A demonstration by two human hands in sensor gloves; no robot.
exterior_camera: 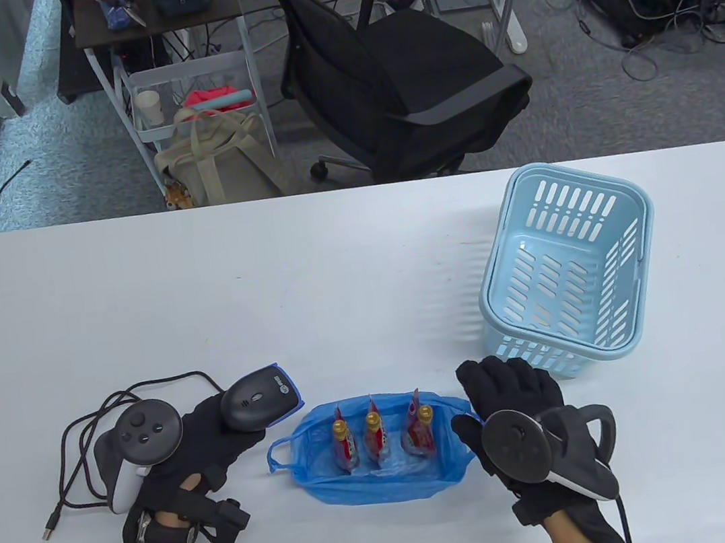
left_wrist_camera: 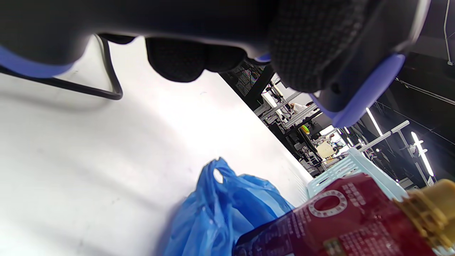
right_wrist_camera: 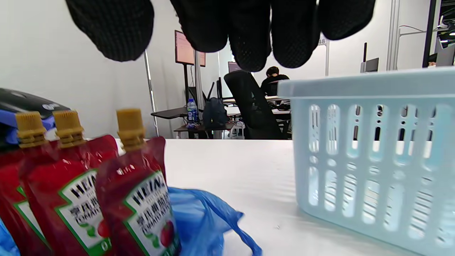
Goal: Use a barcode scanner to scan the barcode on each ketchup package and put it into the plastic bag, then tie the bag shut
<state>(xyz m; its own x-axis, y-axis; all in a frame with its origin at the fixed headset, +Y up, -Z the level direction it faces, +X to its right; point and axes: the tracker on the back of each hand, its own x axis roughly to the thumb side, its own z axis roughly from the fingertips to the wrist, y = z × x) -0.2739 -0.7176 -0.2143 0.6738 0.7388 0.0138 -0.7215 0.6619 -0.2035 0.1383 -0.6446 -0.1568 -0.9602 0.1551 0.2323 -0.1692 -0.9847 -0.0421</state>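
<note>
Right wrist view reads HEINZ on the ketchup pouches (right_wrist_camera: 142, 199); table view can't resolve the labels. Count: three pouches upright in the open blue plastic bag (exterior_camera: 380, 480), bottom centre of table view, one barcode scanner (exterior_camera: 260, 397), one light-blue basket (exterior_camera: 631, 245) at right. Left hand (exterior_camera: 191, 447) fingers wrapped on the scanner, left of the bag. Right hand (exterior_camera: 519, 411) fingers straight, together, holding nothing, just right of the bag.

"HEINZ" on the ketchup pouches (right_wrist_camera: 142, 209)
</note>
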